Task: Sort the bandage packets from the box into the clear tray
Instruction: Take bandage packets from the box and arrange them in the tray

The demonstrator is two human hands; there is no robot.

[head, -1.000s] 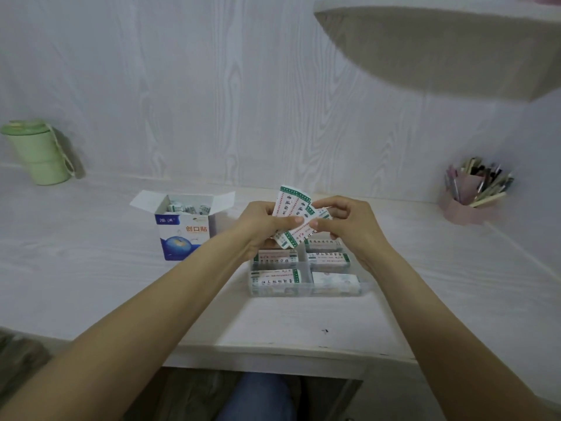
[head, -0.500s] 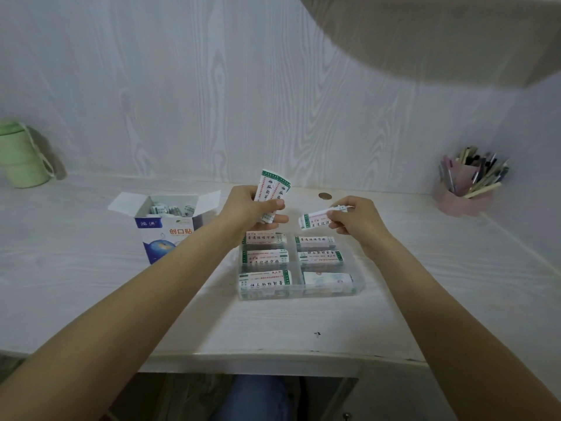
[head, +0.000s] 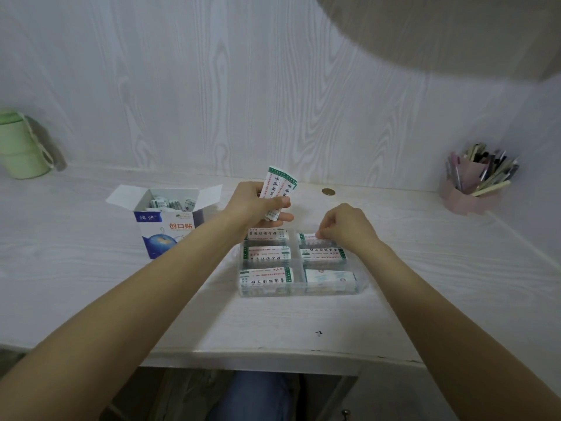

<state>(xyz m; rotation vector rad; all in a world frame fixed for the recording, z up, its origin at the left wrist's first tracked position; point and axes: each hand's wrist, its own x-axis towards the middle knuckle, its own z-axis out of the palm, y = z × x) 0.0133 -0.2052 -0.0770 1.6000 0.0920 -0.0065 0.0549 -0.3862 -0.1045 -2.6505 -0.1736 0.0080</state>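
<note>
Bandage packets (head: 274, 262) fill the six compartments of the clear tray (head: 299, 291), mid-desk. Right hand (head: 344, 226) is over the far-right compartment, fingers curled, pinching a packet (head: 306, 237) that lies at that compartment. Left hand (head: 256, 205) is just above the tray's far-left corner, gripping a small stack of packets (head: 279, 185) held upright, thumb across them. Open box (head: 170, 221) sits left of the tray, flaps out, more packets inside. Green jug (head: 21, 144) far left, pink pen holder (head: 473, 185) far right.

The pale wooden desk (head: 91, 268) carries the open box (head: 170, 220), clear tray (head: 299, 291), green jug (head: 21, 145) and pen holder (head: 473, 183).
</note>
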